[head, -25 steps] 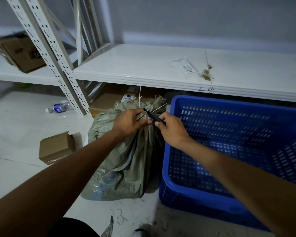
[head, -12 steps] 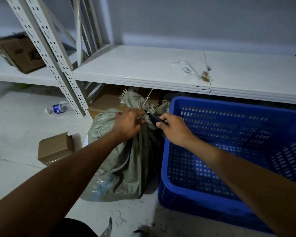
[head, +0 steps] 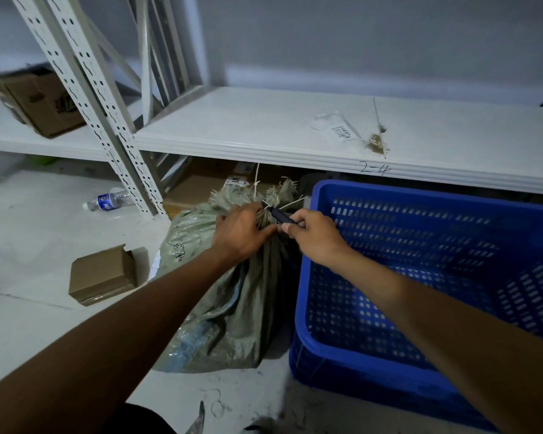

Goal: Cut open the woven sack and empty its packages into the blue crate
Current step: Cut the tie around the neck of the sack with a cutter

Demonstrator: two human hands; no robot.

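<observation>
A grey-green woven sack (head: 229, 308) stands on the floor, its neck bunched and tied with pale string. My left hand (head: 240, 234) is closed around the neck just below the frayed top. My right hand (head: 314, 236) grips a small black cutter (head: 281, 215), whose tip sits at the string on the neck. The blue crate (head: 427, 296) stands on the floor touching the sack's right side; its perforated inside shows no packages. The sack's contents are hidden.
A white shelf board (head: 295, 136) marked "2-4" runs above the sack and crate, carrying a small clear packet (head: 339, 131). Perforated rack uprights (head: 107, 120) rise at left. On the floor lie a small cardboard box (head: 102, 274) and a water bottle (head: 107, 201). More boxes sit under the shelf.
The sack's frayed top rose and then settled lower again. Both hands have stayed on the neck, shifting only slightly, with the cutter still at the string.
</observation>
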